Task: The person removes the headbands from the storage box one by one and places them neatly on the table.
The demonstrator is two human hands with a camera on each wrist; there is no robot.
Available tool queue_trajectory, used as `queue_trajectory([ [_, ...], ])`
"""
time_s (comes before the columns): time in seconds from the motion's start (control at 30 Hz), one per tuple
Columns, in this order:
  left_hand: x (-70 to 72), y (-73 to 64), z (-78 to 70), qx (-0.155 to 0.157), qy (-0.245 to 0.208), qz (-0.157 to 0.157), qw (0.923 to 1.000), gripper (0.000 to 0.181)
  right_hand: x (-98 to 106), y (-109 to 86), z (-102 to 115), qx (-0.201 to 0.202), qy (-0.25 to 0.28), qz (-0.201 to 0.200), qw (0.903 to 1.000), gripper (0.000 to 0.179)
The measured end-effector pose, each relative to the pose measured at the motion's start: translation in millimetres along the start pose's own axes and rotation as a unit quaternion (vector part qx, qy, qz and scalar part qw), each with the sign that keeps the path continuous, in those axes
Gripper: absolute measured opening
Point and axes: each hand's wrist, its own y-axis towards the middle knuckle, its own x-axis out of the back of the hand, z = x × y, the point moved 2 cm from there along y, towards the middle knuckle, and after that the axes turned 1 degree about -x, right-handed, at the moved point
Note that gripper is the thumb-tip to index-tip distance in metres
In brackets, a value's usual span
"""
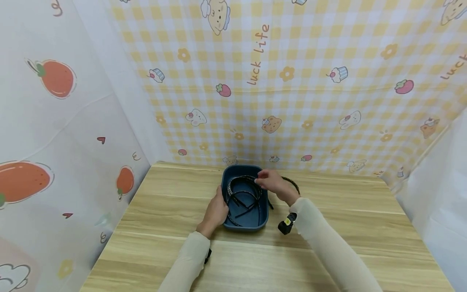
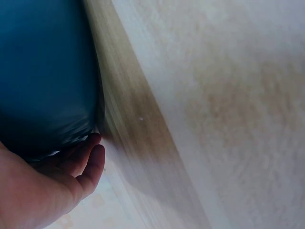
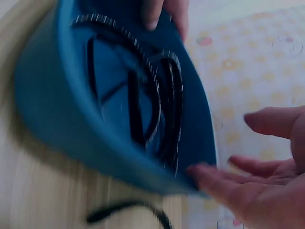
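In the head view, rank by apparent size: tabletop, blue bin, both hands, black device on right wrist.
Largest to smallest:
1. Tabletop
2. Blue bin
3. Left hand and right hand: too alike to rank
4. Black device on right wrist

I see a wood-grain counter [image 1: 328, 227] with pale and tan streaks running across it. Behind its back edge hangs a yellow-and-white checked cloth [image 1: 310, 101], which also shows in the right wrist view. I can read "luck life" lettering [image 1: 258, 54] running up it, among orange flowers [image 1: 287, 74], pink strawberries [image 1: 404, 86], cupcakes [image 1: 338, 74] and a brown bear face [image 1: 271, 124]. To my left is a white sheet [image 1: 84, 121] printed with orange-red fruits [image 1: 58, 78], small red hearts [image 1: 101, 140] and curly squiggles. A pale sheet [image 1: 438, 182] flanks the right side.
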Motion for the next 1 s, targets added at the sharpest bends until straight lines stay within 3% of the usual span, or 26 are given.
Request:
queue_trajectory([
  [0.13,-0.6,0.0,0.4,0.002,-0.002,-0.005,1.0,0.064,-15.7,-2.3,4.8,-0.039,-0.023,0.04,0.9982,0.069],
  [0.23,-0.7,0.1,0.4,0.005,-0.005,-0.005,1.0,0.065,-25.5,-3.0,6.2,-0.055,-0.048,0.042,0.9965,0.074],
  [0.43,-1.1,-0.3,0.2,0.009,-0.007,-0.004,0.9999,0.066,-39.1,0.1,2.8,-0.063,-0.053,0.014,0.9965,0.073],
  [0.67,-0.5,-1.1,-0.7,0.004,-0.003,-0.001,1.0,0.067,-49.1,3.4,-0.5,-0.045,-0.048,-0.018,0.9976,0.063],
  [1.0,-0.2,-1.0,-0.2,-0.002,-0.006,-0.005,1.0,0.065,-50.7,5.2,-3.1,-0.04,0.021,-0.086,0.9953,0.058],
])
